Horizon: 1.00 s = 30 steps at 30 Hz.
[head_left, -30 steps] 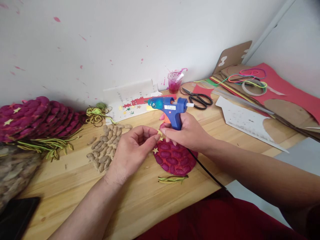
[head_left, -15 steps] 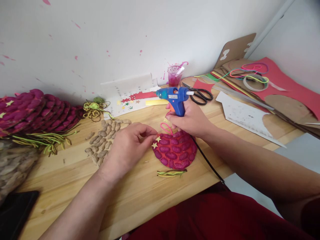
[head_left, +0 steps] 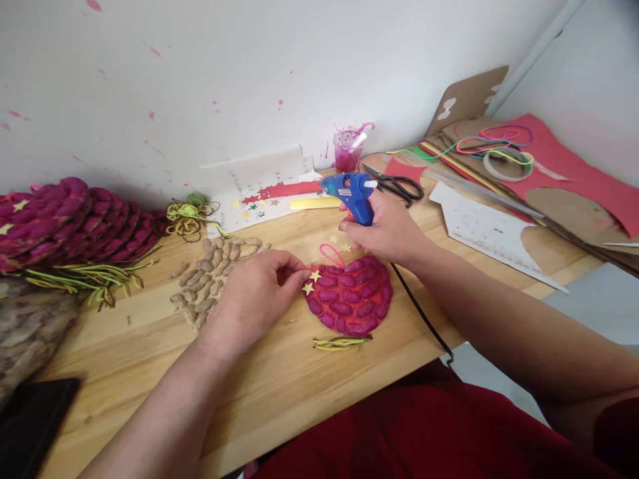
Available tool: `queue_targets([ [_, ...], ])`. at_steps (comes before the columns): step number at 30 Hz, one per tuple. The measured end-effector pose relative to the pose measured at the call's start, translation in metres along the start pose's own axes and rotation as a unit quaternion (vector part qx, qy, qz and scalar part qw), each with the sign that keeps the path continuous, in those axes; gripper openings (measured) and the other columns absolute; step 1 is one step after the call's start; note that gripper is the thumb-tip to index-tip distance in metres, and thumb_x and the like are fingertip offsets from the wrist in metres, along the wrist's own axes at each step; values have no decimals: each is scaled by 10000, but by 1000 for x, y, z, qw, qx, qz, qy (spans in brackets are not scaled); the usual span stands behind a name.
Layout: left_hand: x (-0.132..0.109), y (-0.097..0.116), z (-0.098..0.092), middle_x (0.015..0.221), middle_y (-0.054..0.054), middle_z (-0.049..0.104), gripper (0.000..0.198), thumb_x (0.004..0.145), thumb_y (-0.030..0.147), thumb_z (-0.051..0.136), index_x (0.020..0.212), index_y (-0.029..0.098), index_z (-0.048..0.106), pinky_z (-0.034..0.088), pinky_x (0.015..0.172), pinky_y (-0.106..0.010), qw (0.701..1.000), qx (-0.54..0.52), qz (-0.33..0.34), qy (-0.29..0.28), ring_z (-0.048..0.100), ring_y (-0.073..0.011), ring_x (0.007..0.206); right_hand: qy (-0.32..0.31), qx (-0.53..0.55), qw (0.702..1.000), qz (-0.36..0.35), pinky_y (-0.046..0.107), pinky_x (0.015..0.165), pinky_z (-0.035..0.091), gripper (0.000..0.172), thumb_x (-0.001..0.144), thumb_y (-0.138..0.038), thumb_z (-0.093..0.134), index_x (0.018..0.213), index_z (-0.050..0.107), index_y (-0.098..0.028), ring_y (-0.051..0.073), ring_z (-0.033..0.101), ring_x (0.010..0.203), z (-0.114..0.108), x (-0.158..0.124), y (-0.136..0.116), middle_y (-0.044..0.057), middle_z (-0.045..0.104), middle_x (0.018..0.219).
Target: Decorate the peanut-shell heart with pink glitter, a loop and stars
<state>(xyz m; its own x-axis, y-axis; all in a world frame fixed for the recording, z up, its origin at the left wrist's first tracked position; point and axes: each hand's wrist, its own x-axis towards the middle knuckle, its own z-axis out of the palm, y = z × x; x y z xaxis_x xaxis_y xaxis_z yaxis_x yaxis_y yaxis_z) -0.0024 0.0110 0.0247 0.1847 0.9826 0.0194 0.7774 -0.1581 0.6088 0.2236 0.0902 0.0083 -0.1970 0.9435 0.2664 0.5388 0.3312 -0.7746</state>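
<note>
A round pink disc covered in painted peanut shells (head_left: 351, 297) lies on the wooden table (head_left: 279, 379), with a pink loop at its top and two small yellow stars (head_left: 312, 282) on its left edge. My left hand (head_left: 254, 297) rests beside the disc, fingertips pressing on the stars. My right hand (head_left: 387, 229) is just behind the disc and grips a blue hot glue gun (head_left: 352, 191), nozzle pointing left; its black cord runs off the table's front edge. Two loose yellow stars (head_left: 339, 243) lie on the wood under the gun.
A heap of plain peanuts (head_left: 212, 283) lies left of my hand. Finished pink discs (head_left: 70, 223) and green strings are stacked at far left. Star stickers on paper (head_left: 262, 199), a pink cup (head_left: 348, 154), black scissors (head_left: 399, 186), cardboard, red sheets and a tape ring (head_left: 506, 166) fill the back right.
My right hand has drawn the glue gun back and to the right, away from the disc. My left hand has lowered a star onto the disc's left edge and presses it.
</note>
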Motion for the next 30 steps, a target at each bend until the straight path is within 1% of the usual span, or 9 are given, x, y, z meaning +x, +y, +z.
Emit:
queue_targets([
  [4, 0, 2, 3, 660, 25, 706, 144, 839, 351, 701, 765, 240, 755, 417, 599, -289, 1000, -6, -30, 2, 549, -144, 550, -9, -17, 1000, 5, 422, 785, 580, 252, 766, -225, 705, 1010, 648, -196, 261, 688, 832, -3, 1, 2, 40, 712, 881],
  [8, 0, 3, 7, 668, 25, 708, 127, 831, 330, 678, 780, 245, 758, 415, 603, -287, 999, -8, -42, -1, 544, -142, 551, -4, -11, 1000, 10, 413, 778, 568, 212, 767, -218, 698, 970, 637, -201, 264, 685, 843, -7, 1, 0, 38, 710, 869],
  [11, 0, 3, 10, 658, 21, 704, 136, 824, 333, 663, 785, 242, 756, 419, 607, -288, 998, -20, -56, -6, 557, -148, 562, -10, 2, 1000, 16, 382, 731, 557, 218, 758, -211, 703, 963, 632, -194, 260, 689, 826, -7, -1, -4, 32, 701, 834],
  [16, 0, 3, 10, 668, 10, 712, 170, 821, 364, 659, 766, 221, 732, 417, 575, -272, 995, -67, -69, -17, 578, -148, 570, -58, 76, 994, 60, 310, 586, 525, 298, 760, -212, 714, 1042, 622, -187, 178, 663, 600, -4, -7, -14, -4, 693, 785],
  [18, 1, 3, 9, 629, 19, 687, 173, 819, 370, 670, 757, 219, 728, 405, 553, -265, 995, -71, -67, -9, 544, -138, 538, -82, 113, 987, 80, 285, 526, 500, 295, 767, -192, 707, 1044, 607, -192, 149, 627, 514, -3, -11, -20, -25, 678, 723],
  [21, 2, 2, 6, 591, 28, 659, 184, 821, 381, 684, 742, 219, 723, 401, 543, -258, 995, -77, -66, 1, 525, -132, 522, -125, 149, 975, 107, 266, 473, 473, 265, 780, -161, 695, 1019, 588, -199, 141, 597, 459, -1, -16, -27, -49, 644, 612],
  [23, 3, 1, 6, 596, 26, 665, 186, 825, 382, 686, 746, 218, 725, 407, 550, -257, 995, -82, -64, -2, 538, -135, 532, -147, 156, 970, 113, 266, 480, 483, 258, 784, -156, 700, 1011, 586, -201, 142, 606, 465, 1, -18, -30, -49, 650, 608],
  [25, 3, 0, 6, 634, 20, 693, 174, 831, 374, 682, 778, 217, 734, 417, 562, -258, 995, -84, -58, -6, 554, -137, 550, -155, 150, 971, 102, 277, 519, 511, 262, 783, -155, 704, 1017, 596, -200, 145, 628, 495, 2, -21, -32, -38, 676, 658],
  [30, 2, -1, 4, 690, 16, 724, 172, 843, 366, 666, 821, 218, 750, 431, 590, -268, 996, -77, -53, -9, 557, -140, 566, -153, 75, 985, 24, 311, 681, 548, 233, 746, -165, 712, 960, 630, -209, 199, 711, 720, 5, -28, -37, 4, 752, 823],
])
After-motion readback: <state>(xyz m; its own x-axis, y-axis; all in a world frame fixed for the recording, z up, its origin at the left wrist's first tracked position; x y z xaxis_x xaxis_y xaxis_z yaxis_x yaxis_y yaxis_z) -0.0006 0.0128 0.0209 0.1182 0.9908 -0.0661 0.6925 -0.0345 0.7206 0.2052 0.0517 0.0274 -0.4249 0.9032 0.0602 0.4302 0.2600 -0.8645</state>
